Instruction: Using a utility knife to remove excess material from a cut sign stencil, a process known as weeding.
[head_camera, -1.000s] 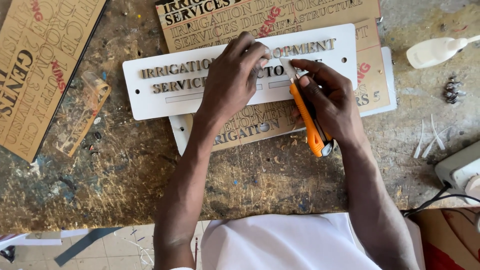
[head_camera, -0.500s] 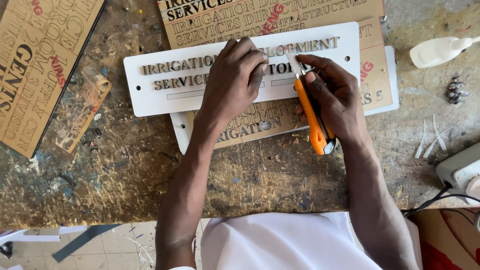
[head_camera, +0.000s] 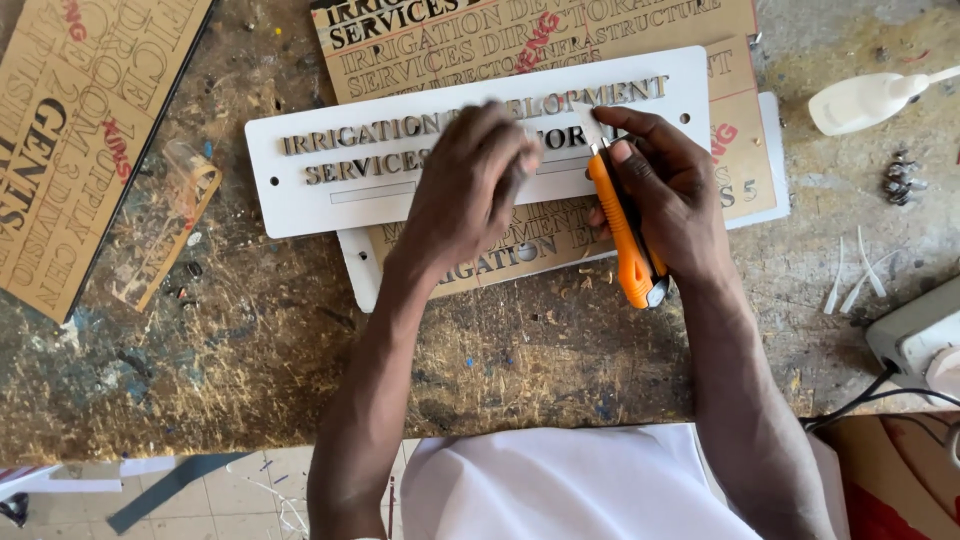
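Note:
A long white sign plate (head_camera: 300, 195) with raised metallic letters lies across the stained workbench. My left hand (head_camera: 470, 190) presses flat on its middle and hides part of the lettering. My right hand (head_camera: 670, 190) grips an orange utility knife (head_camera: 625, 245), whose blade tip touches the plate among the letters right of my left hand. Under the plate lie a second white plate (head_camera: 355, 270) and a brown sheet with cut-out lettering (head_camera: 530, 40).
Another brown lettered sheet (head_camera: 70, 130) lies at the far left. A white glue bottle (head_camera: 865, 100) and a small dark metal piece (head_camera: 900, 180) sit at the right, with white plastic slivers (head_camera: 855, 280) and a white power socket (head_camera: 915, 340) with black cables below.
The plate and both hands sit slightly lower in view. My left hand has shifted a little on the plate and looks blurred. The knife stays at the same letters.

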